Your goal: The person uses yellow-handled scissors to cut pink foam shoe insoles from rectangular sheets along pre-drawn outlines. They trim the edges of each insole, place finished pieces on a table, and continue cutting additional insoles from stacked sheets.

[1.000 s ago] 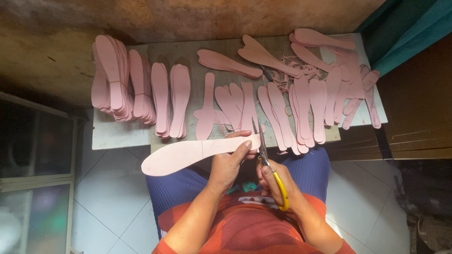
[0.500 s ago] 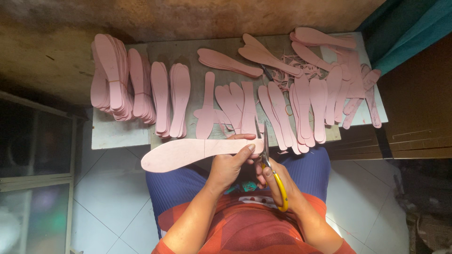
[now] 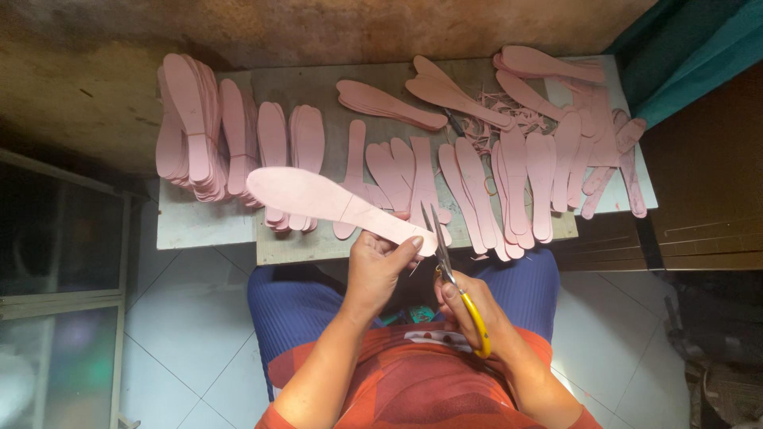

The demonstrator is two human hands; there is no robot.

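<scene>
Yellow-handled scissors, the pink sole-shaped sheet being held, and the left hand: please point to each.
yellow-handled scissors [image 3: 477, 326], head view, on the yellow handle
pink sole-shaped sheet [image 3: 306, 195], head view, on its broad end
left hand [image 3: 377, 266], head view, on its back

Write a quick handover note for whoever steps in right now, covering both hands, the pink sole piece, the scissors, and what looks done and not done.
Left hand: pinches the narrow end of one pink sole piece, held above the table's near edge, wide end pointing left.
Right hand: holds the yellow-handled scissors, blades up at that end of the piece.
Table: neat stacks of pink soles on the left; looser pieces and thin pink trimmings on the right.
Done: trimmings show cutting has taken place.
Left: the held piece; I cannot tell which others are trimmed.
</scene>
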